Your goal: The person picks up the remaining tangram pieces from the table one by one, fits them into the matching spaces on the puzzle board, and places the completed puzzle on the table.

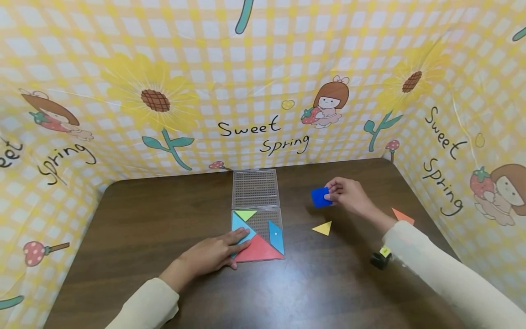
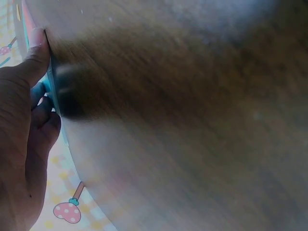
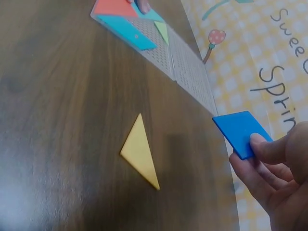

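Observation:
My right hand (image 1: 350,197) pinches a dark blue square tangram piece (image 1: 319,197) above the table, thumb on one face; the right wrist view shows the same square (image 3: 243,132). My left hand (image 1: 211,254) rests its fairly straight fingers on the large light blue triangle (image 1: 240,226) and the large red triangle (image 1: 260,250) in the lower half of an unfolded clear plastic case (image 1: 263,218). Its thumb lies at the case's near edge. A small green triangle (image 1: 245,214) and a blue parallelogram (image 1: 276,235) also lie in that half.
A yellow triangle (image 1: 323,228) lies on the table (image 1: 197,201) right of the case. Farther right are an orange triangle (image 1: 402,216), partly hidden by the right arm, and a small black object (image 1: 380,260) with a yellow label. A checked cloth (image 1: 246,68) stands around the table.

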{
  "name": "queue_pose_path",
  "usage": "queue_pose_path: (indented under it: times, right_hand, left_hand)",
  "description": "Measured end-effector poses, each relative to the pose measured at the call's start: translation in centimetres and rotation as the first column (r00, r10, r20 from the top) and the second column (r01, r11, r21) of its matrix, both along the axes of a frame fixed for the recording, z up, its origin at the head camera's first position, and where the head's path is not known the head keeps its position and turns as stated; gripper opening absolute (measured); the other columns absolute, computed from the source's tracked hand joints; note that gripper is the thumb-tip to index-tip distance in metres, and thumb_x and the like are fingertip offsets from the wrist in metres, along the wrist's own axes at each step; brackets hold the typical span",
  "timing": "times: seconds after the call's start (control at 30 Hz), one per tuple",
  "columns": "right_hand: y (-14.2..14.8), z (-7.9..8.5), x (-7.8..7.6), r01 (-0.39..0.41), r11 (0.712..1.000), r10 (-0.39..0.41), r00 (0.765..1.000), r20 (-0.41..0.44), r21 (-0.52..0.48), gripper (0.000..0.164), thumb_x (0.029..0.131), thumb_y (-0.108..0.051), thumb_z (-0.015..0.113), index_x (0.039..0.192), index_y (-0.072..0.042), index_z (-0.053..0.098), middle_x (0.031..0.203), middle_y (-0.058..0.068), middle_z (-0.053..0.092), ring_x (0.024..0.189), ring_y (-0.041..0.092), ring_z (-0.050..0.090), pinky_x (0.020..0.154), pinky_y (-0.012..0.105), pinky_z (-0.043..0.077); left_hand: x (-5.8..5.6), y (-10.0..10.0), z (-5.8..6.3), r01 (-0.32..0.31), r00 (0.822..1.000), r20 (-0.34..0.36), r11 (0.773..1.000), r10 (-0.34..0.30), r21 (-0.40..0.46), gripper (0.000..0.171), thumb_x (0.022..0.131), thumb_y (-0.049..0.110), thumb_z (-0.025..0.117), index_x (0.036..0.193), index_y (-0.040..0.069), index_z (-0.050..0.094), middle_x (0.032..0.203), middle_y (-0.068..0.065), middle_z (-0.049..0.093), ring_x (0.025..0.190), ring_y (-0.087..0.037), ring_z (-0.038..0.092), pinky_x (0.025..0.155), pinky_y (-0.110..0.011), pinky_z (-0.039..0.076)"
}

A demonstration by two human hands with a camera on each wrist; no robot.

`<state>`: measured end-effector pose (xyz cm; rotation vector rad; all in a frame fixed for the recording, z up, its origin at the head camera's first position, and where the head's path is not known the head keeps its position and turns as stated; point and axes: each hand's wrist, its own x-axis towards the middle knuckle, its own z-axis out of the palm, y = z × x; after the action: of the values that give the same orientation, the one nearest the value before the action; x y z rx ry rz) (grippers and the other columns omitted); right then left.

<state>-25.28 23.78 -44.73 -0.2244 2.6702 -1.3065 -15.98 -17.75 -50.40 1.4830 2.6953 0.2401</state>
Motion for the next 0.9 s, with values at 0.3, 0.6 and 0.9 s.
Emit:
queue_pose_path:
  times: [0.3, 0.6, 0.9]
  right_hand:
    - [-2.1, 0.1, -0.4, -0.036, 0.999, 0.036, 0.999, -0.020, -0.009, 0.021, 0.088, -0.009, 0.069, 0.106, 0.000, 0.063, 0.093, 0.015, 0.064, 0.084, 0.022, 0.064, 0.067, 0.030, 0.058]
    - [-3.9, -0.1, -0.8, -0.064, 0.998, 0.064, 0.998, 0.000, -0.022, 0.022, 0.088, -0.009, 0.070, 0.106, 0.000, 0.062, 0.092, 0.014, 0.063, 0.081, 0.021, 0.063, 0.068, 0.033, 0.059]
    - [-6.1, -0.5, -1.2, -0.114, 0.993, 0.113, 0.994, -0.011, -0.045, 0.021, 0.087, -0.006, 0.070, 0.105, 0.001, 0.062, 0.090, 0.014, 0.062, 0.077, 0.021, 0.062, 0.070, 0.042, 0.059]
  left_hand:
    - [0.1, 0.1, 0.0, -0.020, 0.999, 0.026, 0.999, 0.021, -0.030, 0.064, 0.092, 0.045, 0.058, 0.146, 0.015, 0.041, 0.157, -0.009, 0.030, 0.143, -0.026, 0.034, 0.097, -0.036, 0.050]
    - [0.2, 0.1, -0.1, -0.023, 1.000, 0.009, 0.999, 0.023, -0.031, 0.064, 0.092, 0.046, 0.057, 0.146, 0.015, 0.041, 0.157, -0.009, 0.030, 0.142, -0.026, 0.034, 0.097, -0.036, 0.050]
    - [0.1, 0.1, -0.1, -0.023, 1.000, -0.001, 0.999, 0.023, -0.041, 0.064, 0.092, 0.046, 0.057, 0.147, 0.015, 0.041, 0.157, -0.009, 0.030, 0.142, -0.025, 0.035, 0.097, -0.036, 0.050]
